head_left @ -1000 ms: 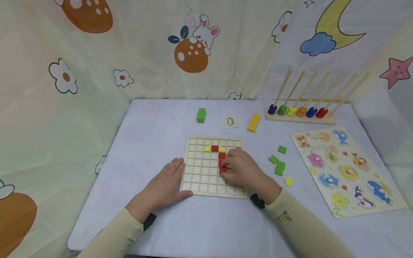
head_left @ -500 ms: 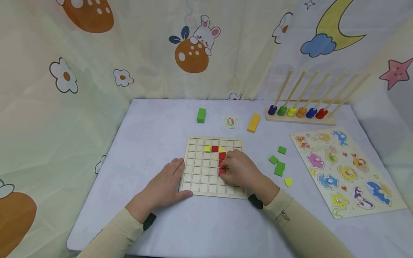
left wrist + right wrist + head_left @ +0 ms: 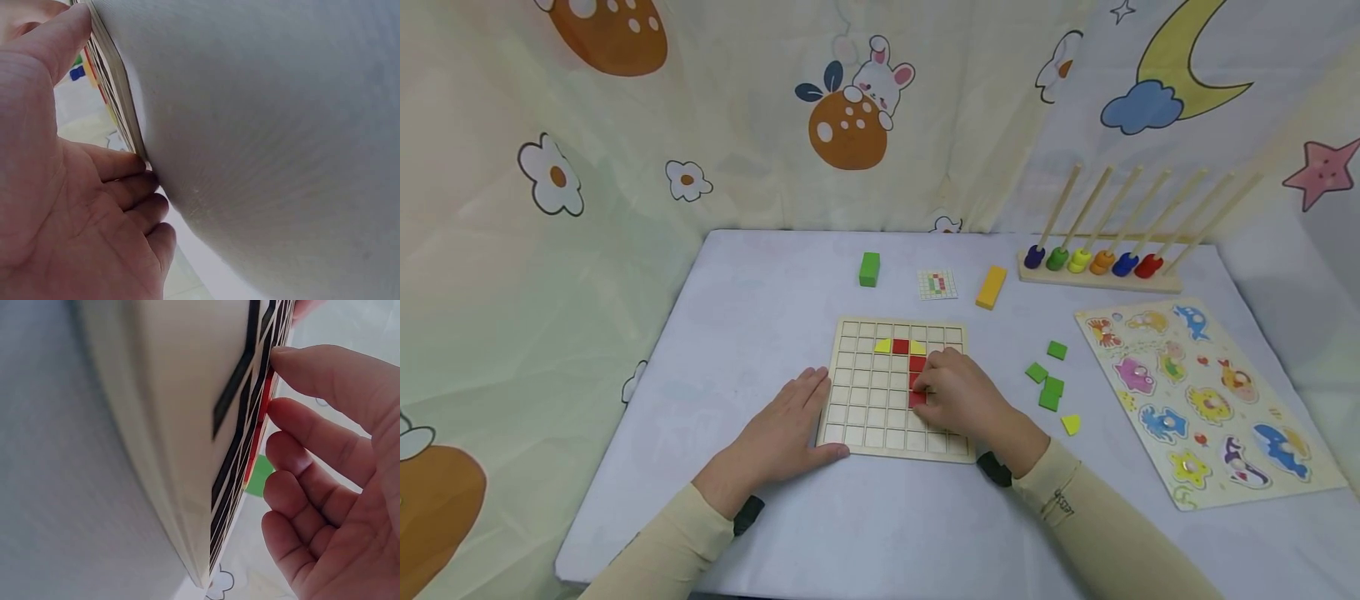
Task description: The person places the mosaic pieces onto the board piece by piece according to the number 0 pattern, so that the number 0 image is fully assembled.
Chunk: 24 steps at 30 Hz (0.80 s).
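Comparing with the frames from a second and half a second back, almost nothing has shifted: the right hand (image 3: 958, 392) stays over the right middle of the square wooden grid board (image 3: 865, 417), its fingertips (image 3: 294, 419) on the lowest red square tile (image 3: 917, 399), which a second ago sat slightly more exposed and askew and now lines up with the two red tiles above it in the same column. The left hand (image 3: 782, 425) has not moved; it lies flat on the pale counter (image 3: 760, 300) with straight fingers against the board's left edge and the thumb along its near left corner, holding nothing. The right hand's grip is loose, fingers bent only gently and touching the tile's top and edge; whether it pinches the tile cannot be told. Two yellow pieces and a red square sit in the board's second row, above the red column. Open counter lies left of and behind the board, up to a green block (image 3: 868, 269), a small pattern card (image 3: 937, 284) and a yellow block (image 3: 990, 287). To the right, green square tiles (image 3: 1048, 385) and a yellow triangle (image 3: 1071, 424) lie near, with an animal puzzle board (image 3: 1206, 400) and a wooden peg rack with coloured beads (image 3: 1097, 262) beyond.
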### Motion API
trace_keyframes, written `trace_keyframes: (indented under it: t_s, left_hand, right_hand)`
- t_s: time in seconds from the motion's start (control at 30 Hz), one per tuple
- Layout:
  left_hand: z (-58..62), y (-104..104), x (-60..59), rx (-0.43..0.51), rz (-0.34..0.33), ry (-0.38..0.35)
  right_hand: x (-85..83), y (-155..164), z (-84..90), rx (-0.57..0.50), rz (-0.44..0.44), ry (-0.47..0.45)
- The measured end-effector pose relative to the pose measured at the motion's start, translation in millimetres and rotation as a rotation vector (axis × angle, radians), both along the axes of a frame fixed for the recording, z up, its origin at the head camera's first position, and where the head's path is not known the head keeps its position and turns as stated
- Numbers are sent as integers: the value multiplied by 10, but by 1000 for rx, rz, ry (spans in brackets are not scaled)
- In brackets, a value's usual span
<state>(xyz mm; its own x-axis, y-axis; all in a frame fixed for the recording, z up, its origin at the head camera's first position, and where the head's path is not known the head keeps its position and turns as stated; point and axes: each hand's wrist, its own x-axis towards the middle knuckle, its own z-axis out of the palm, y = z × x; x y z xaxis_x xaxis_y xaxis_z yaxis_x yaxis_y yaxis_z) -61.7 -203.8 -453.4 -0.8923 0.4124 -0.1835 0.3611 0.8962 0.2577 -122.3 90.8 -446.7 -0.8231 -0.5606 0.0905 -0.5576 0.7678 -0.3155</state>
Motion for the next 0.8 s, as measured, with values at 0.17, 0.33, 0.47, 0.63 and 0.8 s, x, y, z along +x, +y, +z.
trace_keyframes:
  t_s: [0.17, 0.33, 0.47, 0.63, 0.8]
  left_hand:
    - [2, 2, 1, -3, 1, -3]
    - [4, 7, -1, -8, 2, 3]
    - [3, 12, -4, -9, -2, 10]
    - [2, 14, -3, -11, -6, 13]
    - [-1, 10, -2, 7, -3, 12]
  right_hand:
    - [-2, 7, -15, -6, 2, 8]
    - [1, 19, -15, -16, 7, 11]
    - [15, 36, 36, -37, -1, -12]
    - [32, 99, 139, -57, -42, -52]
    - [-2, 235, 233, -59, -81, -26]
